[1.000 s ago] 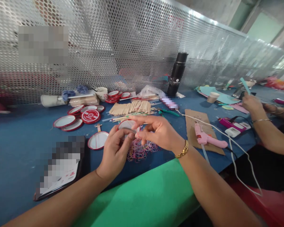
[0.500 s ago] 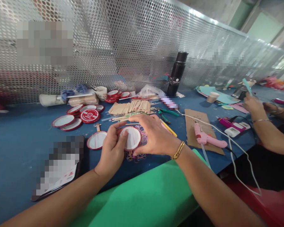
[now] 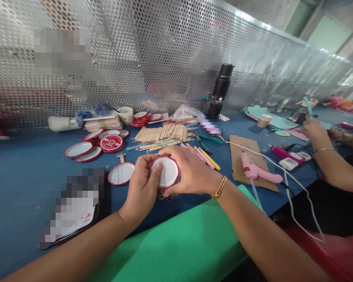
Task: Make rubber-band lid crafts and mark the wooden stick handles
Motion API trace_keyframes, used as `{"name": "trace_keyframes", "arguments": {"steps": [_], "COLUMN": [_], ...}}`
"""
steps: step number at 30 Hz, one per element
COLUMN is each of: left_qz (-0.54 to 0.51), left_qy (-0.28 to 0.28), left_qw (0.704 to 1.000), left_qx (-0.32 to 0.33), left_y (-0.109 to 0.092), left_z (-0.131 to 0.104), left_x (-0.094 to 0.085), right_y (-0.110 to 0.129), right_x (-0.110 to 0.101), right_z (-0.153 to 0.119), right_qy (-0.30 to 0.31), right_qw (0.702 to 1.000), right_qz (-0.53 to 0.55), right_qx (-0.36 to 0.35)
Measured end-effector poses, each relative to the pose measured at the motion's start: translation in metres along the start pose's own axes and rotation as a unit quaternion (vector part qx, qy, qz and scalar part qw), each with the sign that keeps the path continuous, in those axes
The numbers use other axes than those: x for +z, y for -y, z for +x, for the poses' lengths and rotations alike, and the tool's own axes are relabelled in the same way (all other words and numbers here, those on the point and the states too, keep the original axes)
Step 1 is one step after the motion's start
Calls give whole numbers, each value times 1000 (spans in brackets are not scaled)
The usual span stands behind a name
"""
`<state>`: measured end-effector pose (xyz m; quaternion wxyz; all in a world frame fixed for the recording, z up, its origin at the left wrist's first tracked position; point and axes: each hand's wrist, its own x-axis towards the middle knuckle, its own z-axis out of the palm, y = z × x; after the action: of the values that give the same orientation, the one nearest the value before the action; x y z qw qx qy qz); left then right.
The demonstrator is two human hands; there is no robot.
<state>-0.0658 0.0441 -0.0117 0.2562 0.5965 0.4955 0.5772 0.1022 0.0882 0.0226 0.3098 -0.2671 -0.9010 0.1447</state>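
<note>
My left hand [image 3: 144,184] grips a jar lid [image 3: 170,174] by its left side, thumb pressed on the white inner face. The lid has a red rim, and a thin reddish thread seems to cross it. My right hand [image 3: 191,170] curls round the lid's right side, fingers at the top edge and thumb at the bottom. Tangled coloured thread [image 3: 173,195] lies under the hands, mostly hidden. Just left of my left hand, another lid [image 3: 120,174] rests white side up with a small wooden stick at its top and thread across it.
Several red lids [image 3: 111,143] are piled at the left, behind a phone [image 3: 76,211]. Wooden sticks [image 3: 161,133], pliers [image 3: 204,143] and a black bottle [image 3: 221,92] stand or lie behind. A pink glue gun [image 3: 253,168] rests on cardboard [image 3: 235,156]. A co-worker's hands [image 3: 314,129] are at the right.
The lid has shifted slightly right with my left hand. My right hand has closed in from a wider spread, its fingers now at the lid's edge.
</note>
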Motion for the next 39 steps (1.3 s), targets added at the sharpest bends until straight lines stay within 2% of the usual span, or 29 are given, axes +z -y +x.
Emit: {"name": "trace_keyframes", "arguments": {"steps": [7,11,16,20,27,39], "left_qz": [61,45,-43,-101,-55,-76], "left_qy": [-14,-17,10,17,-22,-31], "left_qw": [998,999,994,987,995,994], "left_qx": [10,4,-97,-126,-75,-73], "left_y": [-1,-6,-10,-10,-17,-29], "left_z": [-2,-3,-1,1,-4,-5], "left_x": [1,-1,-3,-1,2,3], "right_y": [1,1,0,1,3,3], "right_x": [3,3,0,-1,-1,-2], "right_z": [0,1,1,1,2,5], "right_qy": [1,-1,-6,-4,-17,-33], "right_qw": [1000,1000,1000,1000,999,994], "right_qz": [14,25,22,24,31,103], "right_qx": [5,5,3,13,27,20]}}
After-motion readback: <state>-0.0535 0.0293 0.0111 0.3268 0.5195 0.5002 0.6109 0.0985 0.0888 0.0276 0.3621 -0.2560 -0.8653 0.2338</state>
